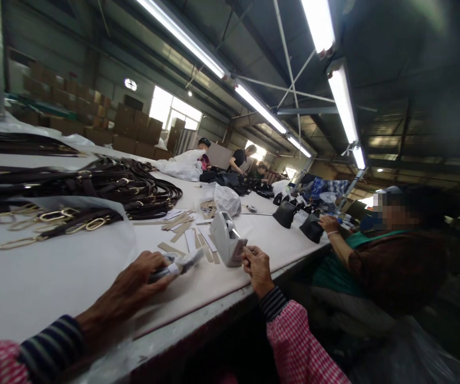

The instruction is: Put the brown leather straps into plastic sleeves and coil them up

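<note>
My left hand [134, 282] is closed around a small plastic-wrapped bundle [174, 266], dark with a white band, held just over the table; its far end is blurred. A grey-white tape dispenser [225, 240] stands to the right of the bundle. At the dispenser's cutting edge, the fingertips of my right hand [258, 266] pinch the end of the clear tape, which barely shows. Behind the bundle and left of the dispenser lie scattered beige and white strips [182, 226].
Dark straps with gold clasps [94, 186] are heaped at left, partly under clear plastic. Black bags [285, 213] stand along the table's far right. A co-worker in green [357, 256] sits at right, one hand on a bag. The table edge [214, 304] runs close before me.
</note>
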Demonstrator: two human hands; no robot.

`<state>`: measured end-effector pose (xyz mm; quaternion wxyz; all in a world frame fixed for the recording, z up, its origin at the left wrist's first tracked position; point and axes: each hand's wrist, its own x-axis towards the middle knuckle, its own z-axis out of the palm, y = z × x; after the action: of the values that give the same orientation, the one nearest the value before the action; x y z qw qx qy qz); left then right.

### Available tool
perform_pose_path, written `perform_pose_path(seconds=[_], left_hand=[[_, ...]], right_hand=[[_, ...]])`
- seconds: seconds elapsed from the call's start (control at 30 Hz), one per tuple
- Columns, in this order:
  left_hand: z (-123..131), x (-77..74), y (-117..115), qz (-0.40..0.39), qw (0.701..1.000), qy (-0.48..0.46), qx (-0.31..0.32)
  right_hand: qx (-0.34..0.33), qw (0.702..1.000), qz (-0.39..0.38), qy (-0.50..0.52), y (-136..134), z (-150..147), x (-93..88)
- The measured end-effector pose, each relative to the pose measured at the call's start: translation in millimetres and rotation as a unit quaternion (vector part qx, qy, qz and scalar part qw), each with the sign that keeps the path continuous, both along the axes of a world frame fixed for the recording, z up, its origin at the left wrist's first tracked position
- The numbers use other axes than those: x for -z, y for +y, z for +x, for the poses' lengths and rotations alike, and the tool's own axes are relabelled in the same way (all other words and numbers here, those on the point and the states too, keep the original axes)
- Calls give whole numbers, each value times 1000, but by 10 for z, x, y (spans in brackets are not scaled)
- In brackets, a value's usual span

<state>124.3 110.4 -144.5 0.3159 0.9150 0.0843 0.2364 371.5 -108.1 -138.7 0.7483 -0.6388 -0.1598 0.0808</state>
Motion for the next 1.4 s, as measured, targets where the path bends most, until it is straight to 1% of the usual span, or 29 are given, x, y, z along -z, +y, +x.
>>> perform_pose_path(seconds=[0.07, 0.1, 0.17, 0.23, 0.3, 0.4, 0.43, 0.47, 0.53, 0.63, 0.77, 0.87, 0.93, 1.03, 1.2, 1.27, 1.4], left_hand=[[-32, -48, -4, -75, 997, -7, -16], [-47, -67, -15, -100, 995, -9, -20], [-64, -86, -40, -124, 992, -20, -25], [-56, -74, -54, -125, 991, -32, -28], [-32, -34, -55, -112, 992, -39, -33], [0, 45, -45, -89, 994, -44, -38], [6, 67, -42, -85, 995, -45, -38], [10, 83, -40, -82, 995, -47, -38], [13, 99, -40, -78, 995, -48, -39], [12, 91, -51, -68, 996, -45, -47], [3, 68, -82, -40, 996, -36, -69], [-2, 68, -95, -9, 998, -29, -57], [2, 76, -90, -4, 998, -28, -51], [15, 80, -61, -11, 999, -30, -41], [18, 65, 3, -28, 999, -40, -9], [17, 61, 10, -42, 998, -46, -14], [1, 6, -20, -78, 994, -63, -51]], right_hand=[[13, 1000, -2, -12, -66, -34, 73], [19, 1000, -2, -18, -101, -70, 107], [23, 999, 3, -31, -140, -188, 156], [6, 999, 6, -39, -103, -388, 167], [-47, 998, 1, -34, 18, -683, 135], [-183, 983, -9, -6, 307, -1184, 30], [-218, 976, -9, -2, 409, -1322, -7], [-240, 971, -10, 0, 503, -1429, -40], [-252, 968, -16, -7, 649, -1545, -75], [-234, 971, -37, -26, 760, -1541, -53], [-203, 978, -48, -28, 807, -1475, 26], [-187, 979, -73, -18, 829, -1472, 71], [-182, 980, -84, 0, 840, -1473, 91], [-189, 978, -86, 16, 848, -1457, 108], [-194, 975, -107, -17, 858, -1425, 108], [-197, 974, -109, -19, 868, -1421, 100], [-202, 973, -112, -14, 915, -1396, 84]])
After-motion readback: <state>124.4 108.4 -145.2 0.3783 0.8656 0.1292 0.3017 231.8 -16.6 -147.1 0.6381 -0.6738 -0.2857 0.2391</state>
